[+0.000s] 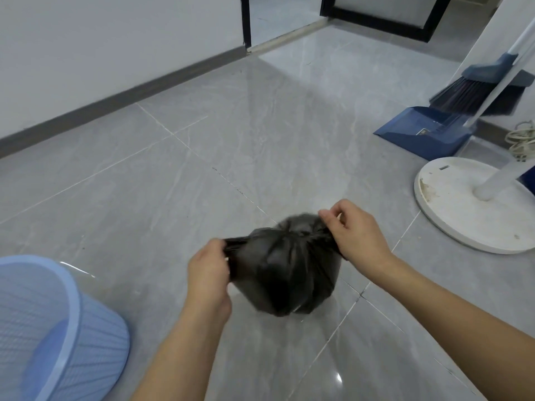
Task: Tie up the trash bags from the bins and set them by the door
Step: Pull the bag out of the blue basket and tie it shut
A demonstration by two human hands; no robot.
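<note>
A small, full black trash bag [285,270] hangs just above the grey tiled floor between my hands. My left hand [208,270] grips one gathered end of the bag's top, stretched out to the left. My right hand [354,231] pinches the other end on the right. The plastic is bunched into a knot at the bag's top centre. A light blue ribbed bin [75,337] stands at the lower left with no bag showing inside it. A doorway with a black frame [246,21] opens at the far top.
A white round fan base [463,209] with its pole stands at the right. Behind it are a blue dustpan [419,131], a broom [474,94] and a coiled cord [521,140]. A white wall with a dark skirting board [115,102] runs along the left.
</note>
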